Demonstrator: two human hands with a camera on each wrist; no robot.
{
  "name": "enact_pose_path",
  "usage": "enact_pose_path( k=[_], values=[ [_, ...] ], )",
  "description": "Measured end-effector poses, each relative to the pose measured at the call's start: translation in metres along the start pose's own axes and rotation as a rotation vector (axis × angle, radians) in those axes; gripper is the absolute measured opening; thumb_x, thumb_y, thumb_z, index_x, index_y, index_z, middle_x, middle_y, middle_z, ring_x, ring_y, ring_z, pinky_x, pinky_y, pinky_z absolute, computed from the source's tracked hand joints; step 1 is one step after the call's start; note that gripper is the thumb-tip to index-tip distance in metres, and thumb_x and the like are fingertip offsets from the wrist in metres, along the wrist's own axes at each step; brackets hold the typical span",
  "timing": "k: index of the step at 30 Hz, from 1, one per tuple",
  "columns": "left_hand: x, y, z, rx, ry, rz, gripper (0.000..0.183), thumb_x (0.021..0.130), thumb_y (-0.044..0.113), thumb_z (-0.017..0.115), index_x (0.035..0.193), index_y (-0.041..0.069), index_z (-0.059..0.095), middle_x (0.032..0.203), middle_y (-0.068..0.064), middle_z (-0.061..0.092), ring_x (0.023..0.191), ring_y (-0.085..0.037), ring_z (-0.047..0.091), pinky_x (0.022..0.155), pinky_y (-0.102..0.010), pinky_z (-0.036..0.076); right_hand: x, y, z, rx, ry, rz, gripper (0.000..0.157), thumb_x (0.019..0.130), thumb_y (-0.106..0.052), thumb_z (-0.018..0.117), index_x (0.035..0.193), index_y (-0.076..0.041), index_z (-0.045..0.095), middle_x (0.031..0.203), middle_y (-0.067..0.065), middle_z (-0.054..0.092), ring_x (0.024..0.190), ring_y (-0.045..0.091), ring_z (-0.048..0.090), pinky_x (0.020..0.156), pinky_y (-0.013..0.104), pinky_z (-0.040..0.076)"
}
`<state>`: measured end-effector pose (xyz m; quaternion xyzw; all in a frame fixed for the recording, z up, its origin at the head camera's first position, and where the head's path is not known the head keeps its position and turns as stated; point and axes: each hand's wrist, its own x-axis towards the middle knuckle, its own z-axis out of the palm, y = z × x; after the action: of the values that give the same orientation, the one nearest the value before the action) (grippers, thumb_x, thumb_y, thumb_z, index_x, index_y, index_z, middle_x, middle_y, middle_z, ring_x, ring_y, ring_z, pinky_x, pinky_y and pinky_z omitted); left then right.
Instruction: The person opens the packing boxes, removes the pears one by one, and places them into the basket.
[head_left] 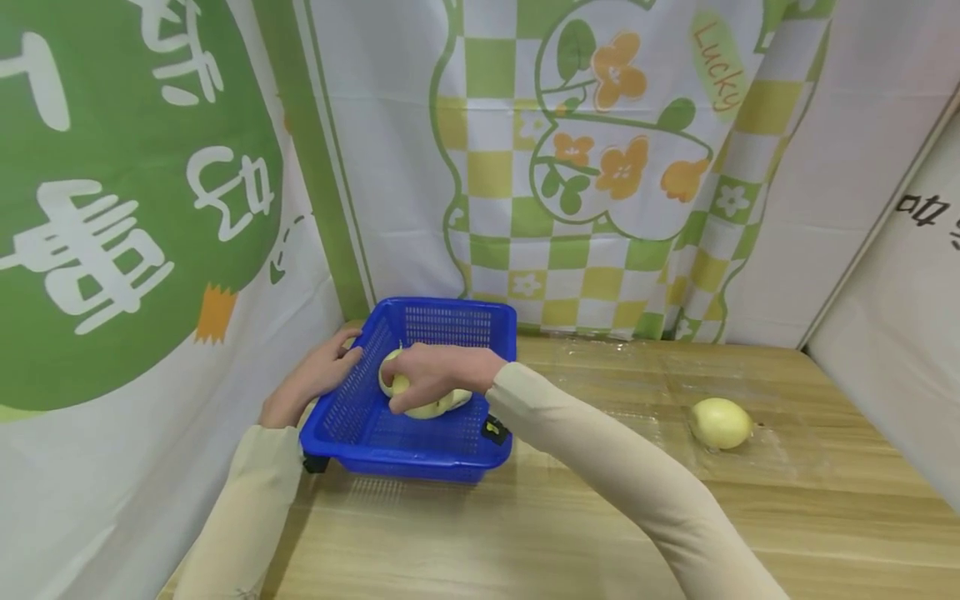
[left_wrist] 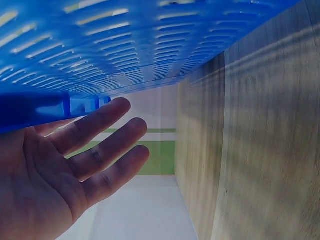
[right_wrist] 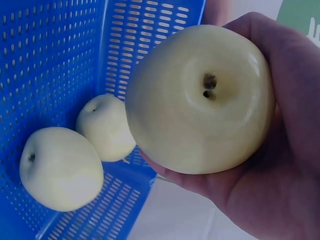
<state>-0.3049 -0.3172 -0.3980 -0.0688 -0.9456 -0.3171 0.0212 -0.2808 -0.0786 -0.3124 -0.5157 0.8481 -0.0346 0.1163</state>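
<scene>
A blue perforated plastic basket stands on the wooden table. My right hand reaches inside it and grips a round, pale yellow fruit, like an apple or round pear; a dark hollow at one end faces the camera. Two similar pale fruits, one nearer and one behind it, lie within the basket. At the basket's left side, my left hand touches the rim. The left wrist view shows its fingers extended loosely beside the basket's outer wall; the thumb is hidden there.
Another pale yellow fruit lies on the right of the wooden table, on or beside clear plastic. Printed cloth curtains hang behind and along both sides. A small black tag sits at the basket's right front.
</scene>
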Motion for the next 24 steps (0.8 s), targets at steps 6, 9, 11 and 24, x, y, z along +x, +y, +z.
enact_pose_path(
  k=[6, 9, 11, 24],
  values=[
    [0.000, 0.002, -0.001, 0.002, 0.012, 0.025, 0.048, 0.099, 0.035, 0.037, 0.142, 0.015, 0.031, 0.137, -0.023, 0.044, 0.119, -0.043, 0.046, 0.092, -0.059, 0.038, 0.014, 0.000, 0.007, 0.000, 0.015, -0.022, 0.028, 0.083, -0.036, 0.056, 0.107, -0.021, 0.058, 0.098, -0.011, 0.058, 0.087, 0.005, 0.055, 0.076, 0.018, 0.044],
    [0.000, 0.002, -0.001, 0.011, 0.006, 0.025, 0.050, 0.099, 0.036, 0.037, 0.143, 0.013, 0.030, 0.139, -0.023, 0.041, 0.121, -0.044, 0.043, 0.093, -0.060, 0.036, 0.023, 0.000, 0.013, 0.001, 0.006, -0.015, 0.031, 0.084, -0.037, 0.055, 0.109, -0.021, 0.058, 0.100, -0.011, 0.058, 0.089, 0.004, 0.055, 0.078, 0.018, 0.044],
    [-0.001, 0.001, -0.001, 0.016, 0.004, 0.022, 0.051, 0.099, 0.036, 0.036, 0.143, 0.012, 0.030, 0.139, -0.024, 0.040, 0.122, -0.044, 0.043, 0.093, -0.061, 0.036, 0.030, 0.000, 0.016, 0.007, 0.007, -0.007, 0.033, 0.084, -0.038, 0.055, 0.112, -0.020, 0.058, 0.102, -0.011, 0.058, 0.090, 0.004, 0.055, 0.079, 0.019, 0.043],
    [0.001, 0.003, 0.001, 0.022, 0.014, 0.024, 0.050, 0.098, 0.036, 0.037, 0.143, 0.013, 0.030, 0.137, -0.025, 0.043, 0.121, -0.044, 0.043, 0.094, -0.059, 0.037, 0.055, -0.002, 0.043, -0.106, 0.006, -0.018, 0.040, 0.084, -0.039, 0.058, 0.117, -0.017, 0.058, 0.102, -0.008, 0.061, 0.092, 0.007, 0.056, 0.079, 0.020, 0.045]
  ],
)
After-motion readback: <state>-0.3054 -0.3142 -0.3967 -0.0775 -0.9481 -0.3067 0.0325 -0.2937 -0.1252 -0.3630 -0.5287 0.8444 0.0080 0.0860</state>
